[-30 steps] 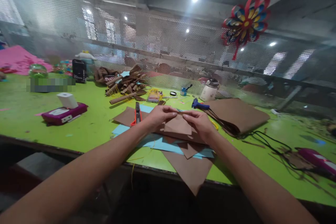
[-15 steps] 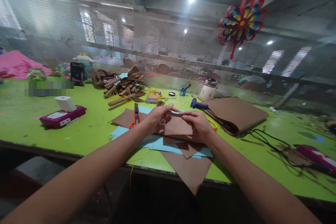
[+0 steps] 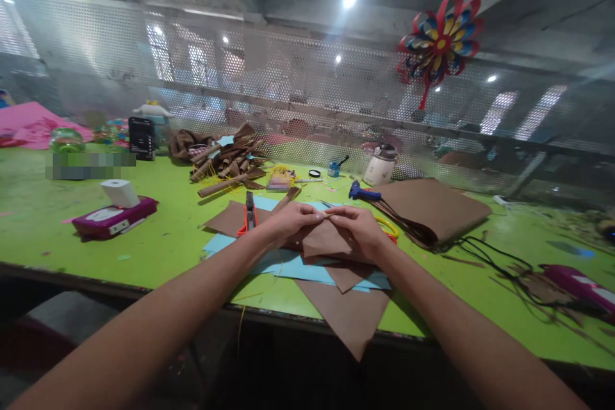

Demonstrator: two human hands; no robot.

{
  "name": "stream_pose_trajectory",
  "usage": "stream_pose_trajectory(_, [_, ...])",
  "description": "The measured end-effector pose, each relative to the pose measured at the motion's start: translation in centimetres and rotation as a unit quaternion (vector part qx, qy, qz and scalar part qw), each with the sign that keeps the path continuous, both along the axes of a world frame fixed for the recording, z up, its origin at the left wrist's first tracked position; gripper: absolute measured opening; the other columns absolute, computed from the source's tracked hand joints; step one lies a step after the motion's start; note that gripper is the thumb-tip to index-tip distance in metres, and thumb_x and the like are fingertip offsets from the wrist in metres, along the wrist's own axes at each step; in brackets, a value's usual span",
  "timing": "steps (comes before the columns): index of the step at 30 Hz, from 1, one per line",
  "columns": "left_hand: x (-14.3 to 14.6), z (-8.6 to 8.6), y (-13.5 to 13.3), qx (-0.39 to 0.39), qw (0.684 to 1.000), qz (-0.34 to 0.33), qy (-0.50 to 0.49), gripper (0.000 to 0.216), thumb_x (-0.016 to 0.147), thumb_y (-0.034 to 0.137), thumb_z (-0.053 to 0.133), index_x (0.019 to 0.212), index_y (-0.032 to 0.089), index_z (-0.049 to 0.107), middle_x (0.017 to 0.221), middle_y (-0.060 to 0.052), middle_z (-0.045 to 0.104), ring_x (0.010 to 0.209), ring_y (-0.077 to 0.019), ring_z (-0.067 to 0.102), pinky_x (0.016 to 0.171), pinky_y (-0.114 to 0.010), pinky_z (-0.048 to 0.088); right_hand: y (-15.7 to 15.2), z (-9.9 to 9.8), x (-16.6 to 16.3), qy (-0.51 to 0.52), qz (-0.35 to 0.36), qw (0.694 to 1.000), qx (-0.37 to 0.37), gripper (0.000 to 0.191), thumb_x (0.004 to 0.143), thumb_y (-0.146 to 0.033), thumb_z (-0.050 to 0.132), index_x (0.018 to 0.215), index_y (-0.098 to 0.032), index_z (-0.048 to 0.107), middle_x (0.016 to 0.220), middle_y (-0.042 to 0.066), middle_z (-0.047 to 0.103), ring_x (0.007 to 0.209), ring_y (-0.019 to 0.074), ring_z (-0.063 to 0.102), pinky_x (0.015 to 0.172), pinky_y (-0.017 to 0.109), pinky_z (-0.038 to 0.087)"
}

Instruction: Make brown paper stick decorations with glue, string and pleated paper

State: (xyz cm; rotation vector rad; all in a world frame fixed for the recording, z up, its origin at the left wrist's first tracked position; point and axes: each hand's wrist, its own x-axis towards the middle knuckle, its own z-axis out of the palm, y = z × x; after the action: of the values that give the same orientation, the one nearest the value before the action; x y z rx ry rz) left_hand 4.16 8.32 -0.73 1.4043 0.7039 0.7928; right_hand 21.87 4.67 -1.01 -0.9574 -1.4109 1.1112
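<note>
A small piece of brown paper (image 3: 327, 238) is pinched along its far edge by both my hands. My left hand (image 3: 293, 221) has thumb and fingers closed on the edge's left part. My right hand (image 3: 359, 225) pinches just beside it, the fingertips almost meeting. Under the hands lie blue paper sheets (image 3: 307, 270) and more brown paper (image 3: 343, 314), one pointed corner hanging over the table's front edge. Left of my left hand is a red-handled tool with a dark metal head (image 3: 249, 211). Yellow scissor-like handles (image 3: 388, 226) show beyond my right hand.
On the green table (image 3: 182, 211) stand a glue gun (image 3: 364, 192), a folded brown paper stack (image 3: 435, 208), a pile of rolled brown paper (image 3: 230, 157), a purple power strip (image 3: 115, 214) and a phone (image 3: 142, 138). A black cable (image 3: 500, 262) runs along the right.
My hands have drawn closer together along the paper's far edge. My left fingers, stretched out before, now pinch it, and the paper has tilted slightly.
</note>
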Motion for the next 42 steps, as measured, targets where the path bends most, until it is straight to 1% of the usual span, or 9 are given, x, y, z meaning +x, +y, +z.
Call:
stream_pose_trajectory(3, [-0.1, -0.2, 0.1, 0.015, 0.999, 0.003, 0.029, 0.027, 0.068, 0.040, 0.063, 0.078, 0.014, 0.064, 0.054, 0.000, 0.052, 0.043, -0.0077, 0.041, 0.043, -0.021, 0.027, -0.1, 0.3, 0.0, -0.009, -0.008, 1.000, -0.011, 0.024, 0.062, -0.031, 0.068, 0.081, -0.015, 0.069, 0.072, 0.002, 0.065, 0.064, 0.0126, 0.053, 0.060, 0.024, 0.038])
stream_pose_trajectory(6, [-0.1, 0.3, -0.3, 0.050, 0.997, 0.022, 0.050, 0.027, 0.069, 0.042, 0.062, 0.074, 0.016, 0.063, 0.049, 0.002, 0.048, 0.039, -0.0068, 0.035, 0.041, -0.021, 0.024, -0.5, 0.8, -0.1, -0.023, -0.006, 1.000, 0.003, 0.024, 0.063, -0.032, 0.067, 0.079, -0.015, 0.068, 0.074, 0.003, 0.064, 0.067, 0.0136, 0.053, 0.062, 0.025, 0.039])
stream_pose_trajectory(9, [0.1, 1.0, -0.9, 0.100, 0.993, 0.024, 0.061, 0.027, 0.068, 0.041, 0.062, 0.064, 0.015, 0.060, 0.047, 0.003, 0.045, 0.041, -0.0067, 0.034, 0.042, -0.021, 0.023, -0.7, 1.1, -0.4, -0.036, -0.018, 0.999, 0.019, 0.025, 0.065, -0.037, 0.066, 0.075, -0.014, 0.065, 0.074, 0.003, 0.063, 0.070, 0.0150, 0.053, 0.065, 0.026, 0.039])
stream_pose_trajectory(11, [0.3, 1.3, -1.1, 0.128, 0.989, 0.023, 0.064, 0.028, 0.068, 0.041, 0.062, 0.061, 0.014, 0.059, 0.049, 0.002, 0.046, 0.045, -0.0073, 0.036, 0.044, -0.020, 0.024, -0.8, 1.0, -0.6, -0.042, -0.045, 0.998, 0.022, 0.025, 0.065, -0.038, 0.066, 0.071, -0.014, 0.064, 0.069, 0.002, 0.061, 0.065, 0.0140, 0.051, 0.061, 0.026, 0.038])
stream_pose_trajectory(15, [0.4, 1.4, -1.2, 0.107, 0.992, 0.017, 0.056, 0.026, 0.068, 0.040, 0.061, 0.066, 0.014, 0.060, 0.055, 0.001, 0.052, 0.050, -0.0090, 0.041, 0.047, -0.021, 0.028, -0.6, 0.8, -0.6, -0.040, -0.068, 0.997, 0.012, 0.024, 0.063, -0.038, 0.067, 0.068, -0.014, 0.062, 0.061, -0.001, 0.057, 0.057, 0.0114, 0.047, 0.054, 0.024, 0.034])
stream_pose_trajectory(21, [0.4, 1.1, -1.0, 0.079, 0.996, 0.009, 0.051, 0.025, 0.067, 0.038, 0.062, 0.067, 0.014, 0.060, 0.057, 0.000, 0.052, 0.050, -0.0092, 0.042, 0.048, -0.021, 0.028, -0.1, 0.6, -0.2, -0.041, -0.062, 0.997, 0.002, 0.026, 0.062, -0.039, 0.067, 0.066, -0.014, 0.062, 0.058, -0.001, 0.056, 0.054, 0.0102, 0.045, 0.052, 0.023, 0.032])
stream_pose_trajectory(30, [0.3, 1.6, -1.4, 0.117, 0.990, 0.019, 0.070, 0.026, 0.068, 0.038, 0.061, 0.061, 0.014, 0.057, 0.051, 0.002, 0.046, 0.048, -0.0083, 0.037, 0.046, -0.021, 0.024, 0.0, 0.5, 0.0, -0.025, -0.046, 0.999, -0.016, 0.032, 0.058, -0.043, 0.070, 0.065, -0.013, 0.062, 0.054, -0.002, 0.055, 0.049, 0.0094, 0.043, 0.048, 0.023, 0.031])
stream_pose_trajectory(37, [0.6, 1.8, -1.9, 0.145, 0.985, 0.041, 0.086, 0.027, 0.069, 0.040, 0.058, 0.062, 0.014, 0.057, 0.053, 0.001, 0.047, 0.049, -0.0088, 0.038, 0.047, -0.021, 0.027, -0.1, 0.5, -0.3, 0.015, -0.042, 0.998, -0.039, 0.029, 0.055, -0.038, 0.072, 0.067, -0.013, 0.062, 0.060, 0.000, 0.059, 0.054, 0.0111, 0.049, 0.053, 0.024, 0.036])
stream_pose_trajectory(42, [0.8, 2.1, -2.0, 0.184, 0.977, 0.030, 0.107, 0.027, 0.071, 0.039, 0.056, 0.060, 0.014, 0.055, 0.053, 0.002, 0.045, 0.050, -0.0089, 0.037, 0.047, -0.021, 0.026, -0.3, 0.7, -0.5, -0.029, -0.068, 0.997, -0.004, 0.026, 0.059, -0.037, 0.069, 0.065, -0.013, 0.062, 0.059, 0.000, 0.057, 0.055, 0.0112, 0.048, 0.052, 0.024, 0.034])
